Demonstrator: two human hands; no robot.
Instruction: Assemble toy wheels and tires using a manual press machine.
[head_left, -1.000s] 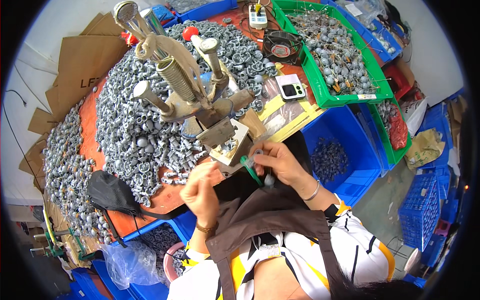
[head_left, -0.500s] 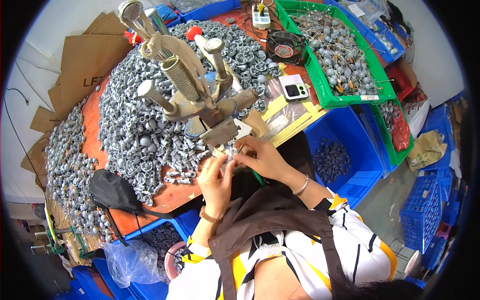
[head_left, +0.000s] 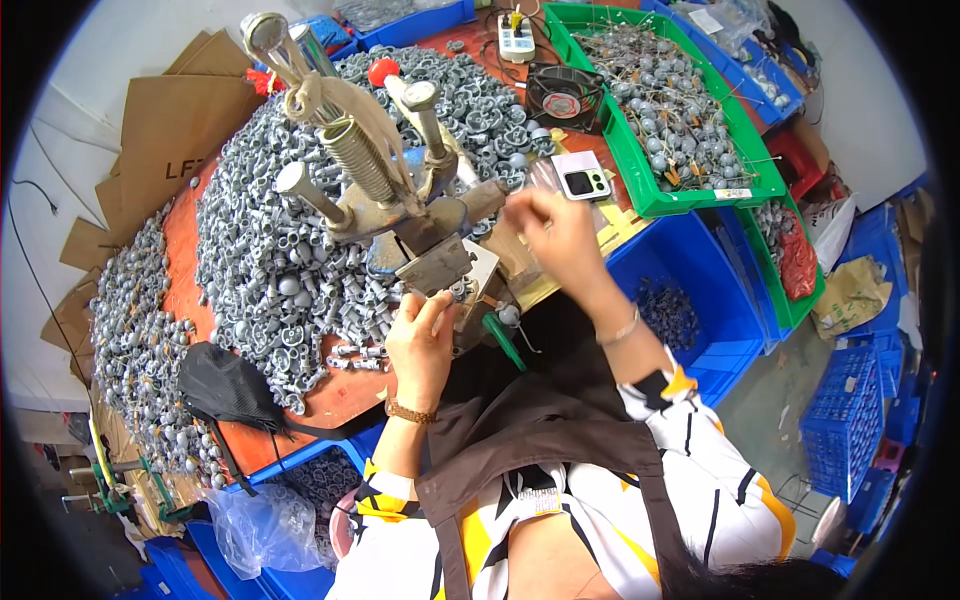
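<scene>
Fingers of the left hand (head_left: 420,340) curl in at the middle of the frame, right under the grey metal block (head_left: 437,266) of a hand press (head_left: 400,190). The fingertips touch small grey parts at the foot of the press, but I cannot tell if they pinch one. A brown band sits on that wrist.

Up and to the right, the right hand (head_left: 555,232) is lifted and a bit blurry. Its fingers are bunched together (it may hold something tiny, but it is too fuzzy to tell). It hangs near the phone (head_left: 583,181).

A green-handled tool (head_left: 503,340) lies just below the press, between the two arms.

Behind the press, a big heap of grey metal parts (head_left: 270,270) covers the orange table (head_left: 340,395) and fills the upper left. A black pouch (head_left: 225,385) lies at the lower left edge of the heap. A green tray (head_left: 640,190) of round grey parts sits in the upper right, with a small black fan (head_left: 563,97) beside it. A blue bin (head_left: 690,290) stands below the tray.
</scene>
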